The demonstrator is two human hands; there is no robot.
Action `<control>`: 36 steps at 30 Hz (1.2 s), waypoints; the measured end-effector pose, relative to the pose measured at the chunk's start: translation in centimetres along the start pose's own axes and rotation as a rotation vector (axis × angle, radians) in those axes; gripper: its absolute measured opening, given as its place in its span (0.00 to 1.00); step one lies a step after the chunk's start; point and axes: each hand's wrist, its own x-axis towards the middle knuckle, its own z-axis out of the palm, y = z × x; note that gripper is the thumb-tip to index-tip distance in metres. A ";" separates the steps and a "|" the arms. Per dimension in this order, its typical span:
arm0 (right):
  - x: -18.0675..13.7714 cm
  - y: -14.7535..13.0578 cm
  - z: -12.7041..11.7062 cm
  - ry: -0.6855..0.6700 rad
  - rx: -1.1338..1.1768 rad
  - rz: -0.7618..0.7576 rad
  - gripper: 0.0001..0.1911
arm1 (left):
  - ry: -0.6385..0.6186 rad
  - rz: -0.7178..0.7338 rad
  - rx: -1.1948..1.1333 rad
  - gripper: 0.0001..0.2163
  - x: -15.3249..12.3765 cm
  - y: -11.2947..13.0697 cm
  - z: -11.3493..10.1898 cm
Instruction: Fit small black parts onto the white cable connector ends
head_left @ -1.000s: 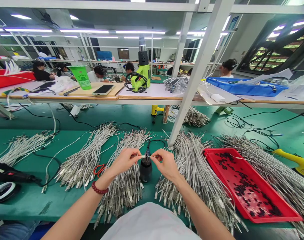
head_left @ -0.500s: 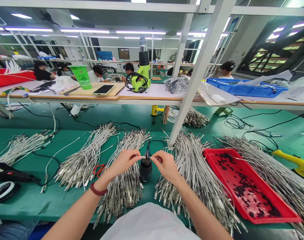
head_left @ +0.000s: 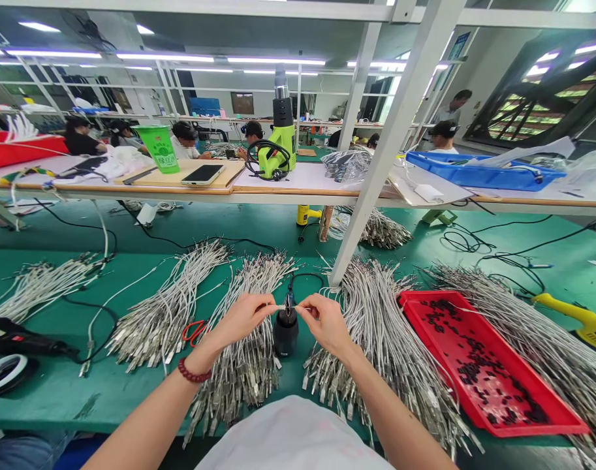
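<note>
Both hands meet over a black rounded device with a metal tip, standing on the green table. My left hand pinches one end of a thin white cable. From the other side my right hand pinches a thin wire at the same spot, in front of the device's tip. The fingers hide most of what they hold, and the join between the two pieces is too small to make out. Bundles of white cables with metal plugs lie on either side, one by the left wrist and one by the right.
A red tray of small black pieces stands at the right, near a yellow heat gun. Red-handled scissors lie left. A white post rises ahead beside a shelf holding a green heat gun and a phone.
My hands stay almost where they were, still pinching at the device's tip. In the background at the right, a standing person has come into view.
</note>
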 end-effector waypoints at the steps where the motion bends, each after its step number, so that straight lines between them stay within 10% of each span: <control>1: 0.0 0.0 0.0 -0.001 0.002 0.002 0.09 | 0.002 -0.005 -0.007 0.18 0.0 0.0 0.0; 36: 0.1 -0.2 0.1 0.029 0.056 0.002 0.04 | 0.042 0.018 -0.028 0.11 0.2 0.6 0.0</control>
